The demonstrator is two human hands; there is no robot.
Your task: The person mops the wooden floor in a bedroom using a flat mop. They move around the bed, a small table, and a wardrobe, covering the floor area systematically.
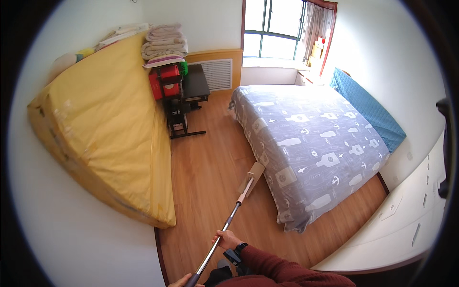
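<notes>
A flat mop (pixel 233 213) with a metal pole slants up and away from me. Its beige rectangular head (pixel 258 171) lies on the wooden floor, right beside the hanging edge of the bed cover. My right hand (pixel 227 239), below a dark red sleeve and a black watch, is wrapped round the middle of the pole. Lower down, at the bottom edge of the picture, my left hand (pixel 180 281) grips the dark handle end; only part of that hand shows.
On the right stands a bed with a grey patterned cover (pixel 311 138), a blue headboard (pixel 368 112) behind it. A yellow-wrapped mattress (pixel 105 124) leans along the left wall. Past it are a black metal frame (pixel 178 115) and folded bedding (pixel 165 40). A white cabinet (pixel 382 229) edges the lower right.
</notes>
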